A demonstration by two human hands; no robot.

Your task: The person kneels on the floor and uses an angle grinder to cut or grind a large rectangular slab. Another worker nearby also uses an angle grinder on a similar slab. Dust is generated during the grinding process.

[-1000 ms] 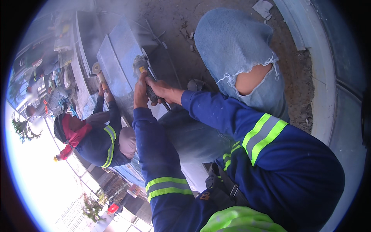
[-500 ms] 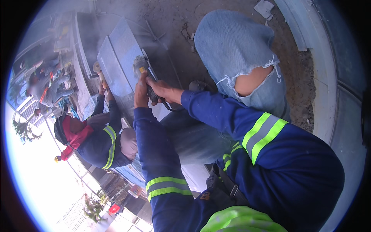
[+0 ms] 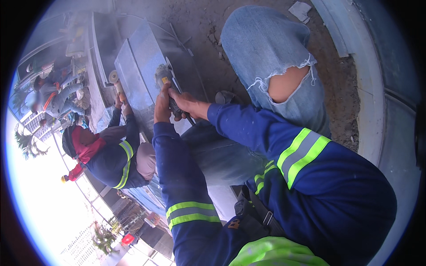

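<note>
Both my hands are closed around an angle grinder (image 3: pixel 163 74), which lies over the right-hand edge of a grey-blue slab (image 3: pixel 143 66). My left hand (image 3: pixel 162 106) wraps the front of its body, just behind the metal head. Farther back, my right hand (image 3: pixel 188 104) grips the dark rear part, from which a cord hangs. The grinder's disc is mostly hidden by its head and the haze of dust. A thin strip (image 3: pixel 175 82) runs along the slab's edge beside the tool.
To the left, a co-worker (image 3: pixel 106 155) in a red face cloth holds another grinder with a round disc (image 3: pixel 113 76) at the slab's left edge. My bent knee (image 3: pixel 288 84) in torn jeans is at the right. Broken pieces (image 3: pixel 300 11) lie on dirt beside a pale curb (image 3: pixel 370 88).
The scene has shifted slightly in view. The co-worker's grinder disc appears a little farther right and is seen more clearly. My grip on the angle grinder looks the same.
</note>
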